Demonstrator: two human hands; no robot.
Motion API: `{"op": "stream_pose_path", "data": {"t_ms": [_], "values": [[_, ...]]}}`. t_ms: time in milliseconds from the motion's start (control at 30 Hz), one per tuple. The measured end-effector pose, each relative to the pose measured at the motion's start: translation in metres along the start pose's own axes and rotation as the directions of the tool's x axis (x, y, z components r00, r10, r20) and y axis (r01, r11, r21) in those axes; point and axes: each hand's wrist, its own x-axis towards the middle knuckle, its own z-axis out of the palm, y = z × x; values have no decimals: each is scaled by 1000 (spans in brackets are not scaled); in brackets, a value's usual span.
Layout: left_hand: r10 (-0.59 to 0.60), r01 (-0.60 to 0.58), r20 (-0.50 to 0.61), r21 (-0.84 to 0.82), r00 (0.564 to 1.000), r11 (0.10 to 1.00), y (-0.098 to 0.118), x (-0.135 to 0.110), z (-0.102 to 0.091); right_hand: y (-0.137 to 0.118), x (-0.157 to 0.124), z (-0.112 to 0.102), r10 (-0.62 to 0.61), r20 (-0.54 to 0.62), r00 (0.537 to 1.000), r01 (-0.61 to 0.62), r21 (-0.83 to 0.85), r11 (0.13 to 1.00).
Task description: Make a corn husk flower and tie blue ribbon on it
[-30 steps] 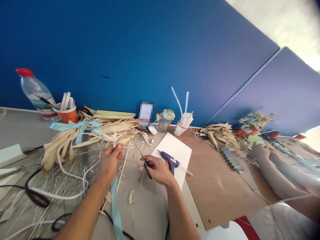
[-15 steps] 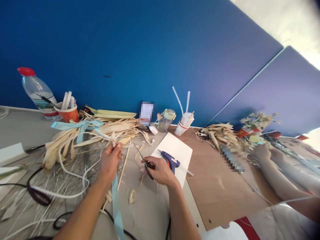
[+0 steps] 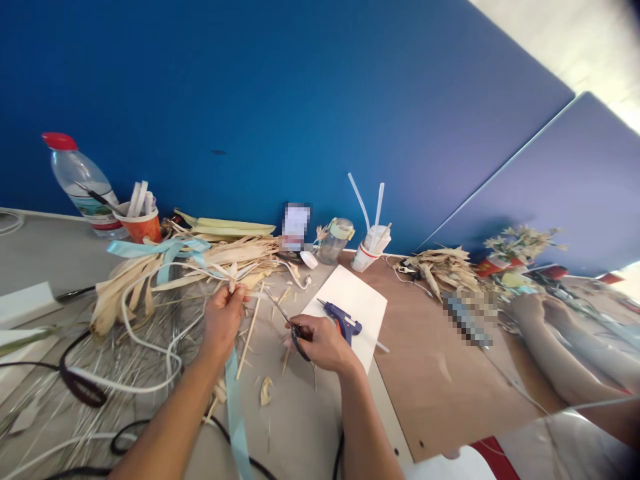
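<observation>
A: What does the left hand (image 3: 223, 319) hold?

B: Its fingers are closed around a small husk bundle (image 3: 233, 277), pinched at the base, with the dry tips fanning toward 12 o'clock. The bundle sits just left of frame centre, above the grey table (image 3: 300, 427). A blue ribbon (image 3: 234, 400) runs from under the palm toward 6 o'clock.

A: And the right hand (image 3: 323, 341)?

B: It is wrapped around the black handles of 1 pair of scissors (image 3: 286, 318). The blades point toward 10 o'clock, at the left fingers, and read as 1 thin line. Whether the tips touch the bundle cannot be told.

A: What lies about the 2 hands?

B: At 3 o'clock of the right hand, just beside it, a blue glue gun (image 3: 344, 317) rests on a white sheet (image 3: 360, 293). At 11 o'clock of the left hand is a loose husk pile (image 3: 200, 261), crossed by a white cable (image 3: 145, 333). Farther toward 10 o'clock stand an orange cup (image 3: 144, 227) and a water bottle (image 3: 83, 183) with a red cap.

A: And along the blue wall?

B: At 12 o'clock of the right hand, a glass jar (image 3: 334, 239) and a white cup (image 3: 371, 245) holding sticks. Toward 3 o'clock, beyond a brown board (image 3: 440, 373), a co-worker's hands (image 3: 533, 308) lie well apart from the person's own.
</observation>
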Motion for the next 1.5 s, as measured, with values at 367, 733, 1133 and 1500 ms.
{"op": "stream_pose_path", "data": {"t_ms": [367,733,1133,1500], "values": [[49,-49,8,76,999,996,-8,7,-5,2,-1,-1,6,47,999,-10,77,997],[52,-52,-3,109,999,993,-4,6,-4,-1,-3,-6,-18,87,996,16,25,1000],[90,-91,13,113,996,989,1,3,-4,2,-4,-7,-3,119,993,1,16,1000],[81,-81,3,98,997,992,2,3,-4,-1,-4,-8,-25,125,992,27,-16,1000]]}}
